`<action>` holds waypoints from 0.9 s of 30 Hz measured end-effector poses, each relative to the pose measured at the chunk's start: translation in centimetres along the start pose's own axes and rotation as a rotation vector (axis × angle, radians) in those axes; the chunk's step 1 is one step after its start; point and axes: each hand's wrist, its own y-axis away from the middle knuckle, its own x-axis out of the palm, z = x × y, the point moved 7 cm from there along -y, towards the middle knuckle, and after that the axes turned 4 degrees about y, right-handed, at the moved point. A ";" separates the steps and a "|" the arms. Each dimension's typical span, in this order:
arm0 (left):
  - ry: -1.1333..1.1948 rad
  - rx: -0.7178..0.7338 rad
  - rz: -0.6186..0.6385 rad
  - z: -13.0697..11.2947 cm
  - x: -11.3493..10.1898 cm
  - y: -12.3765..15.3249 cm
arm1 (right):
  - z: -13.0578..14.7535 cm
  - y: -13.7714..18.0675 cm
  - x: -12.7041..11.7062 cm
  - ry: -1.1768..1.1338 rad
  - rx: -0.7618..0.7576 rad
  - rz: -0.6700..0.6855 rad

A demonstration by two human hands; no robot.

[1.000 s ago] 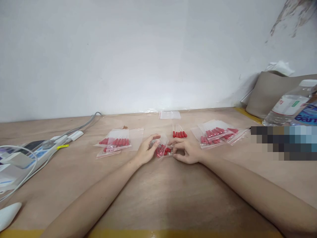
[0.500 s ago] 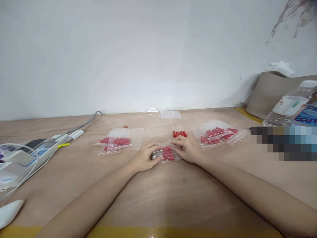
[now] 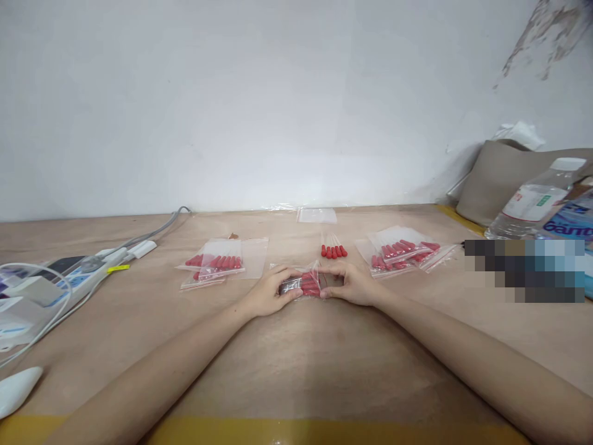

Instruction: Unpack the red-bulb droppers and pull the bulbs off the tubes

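Between my hands, at the middle of the table, lies a clear zip-lock bag [image 3: 310,284] holding several glass droppers with red rubber bulbs. My left hand [image 3: 272,292] grips its left side, over the clear tubes, thumb at the near edge and fingers at the far edge. At the bulb end, my right hand [image 3: 354,284] pinches the bag's right side between thumb and fingers. Just beyond lies a row of loose red-bulbed droppers [image 3: 334,251], tubes pointing away from me.
Filled dropper bags lie in a left pile [image 3: 222,262] and a right pile [image 3: 401,250]. A flat plastic bag [image 3: 317,215] rests near the wall. On the left are a power strip [image 3: 78,284] with cables and a white object [image 3: 18,390]; on the right, a water bottle [image 3: 532,201].
My right thumb and fingers have spread apart to the bag's near and far edges at the bulb end. My left hand keeps its grip. The view has shifted slightly.
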 end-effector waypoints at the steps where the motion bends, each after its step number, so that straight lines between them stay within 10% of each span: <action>1: 0.002 0.001 0.000 0.0 0.0 0.0 | 0.0 0.0 0.1 -0.006 -0.007 -0.011; 27: 0.065 -0.024 -0.022 0.6 -0.2 0.3 | -0.9 -1.6 2.0 -0.151 0.225 0.007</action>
